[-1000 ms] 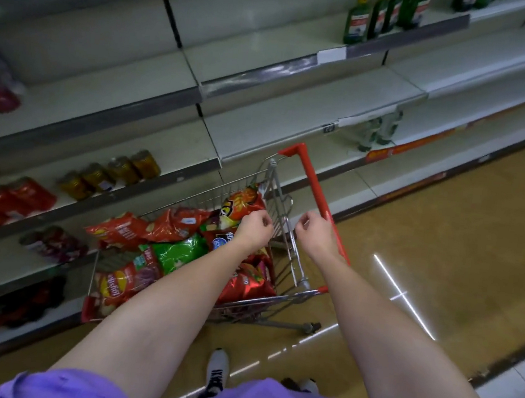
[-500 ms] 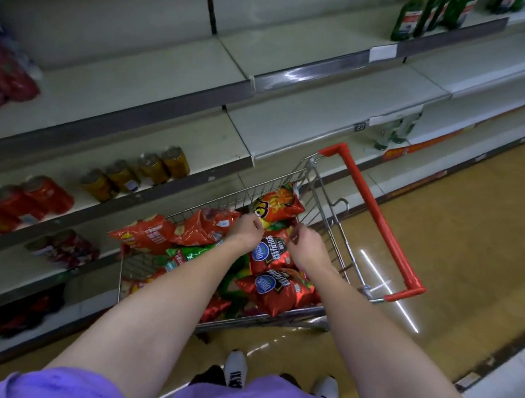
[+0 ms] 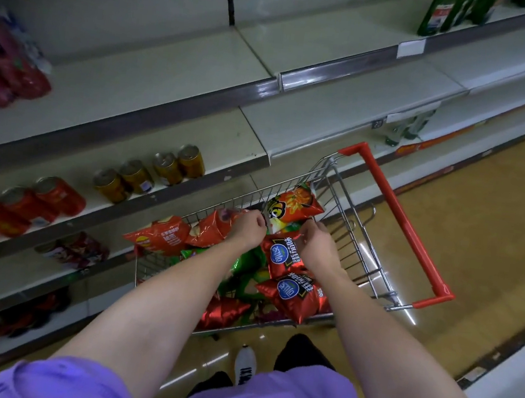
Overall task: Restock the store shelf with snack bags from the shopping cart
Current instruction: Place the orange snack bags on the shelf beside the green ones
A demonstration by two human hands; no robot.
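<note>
step: picking first bag from cart (image 3: pixel 360 241) | left hand (image 3: pixel 249 230) and right hand (image 3: pixel 316 243) both curled, pinching near edge of orange snack bag (image 3: pixel 296 207) atop pile | next: likely lift clear, carry to bare shelf (image 3: pixel 169 88) beyond

Short purple sleeves (image 3: pixel 67 382) leave both forearms bare — no watch or rings show. Below, dark trousers (image 3: pixel 303 352) and a white sneaker (image 3: pixel 245 364) with black lettering.
</note>
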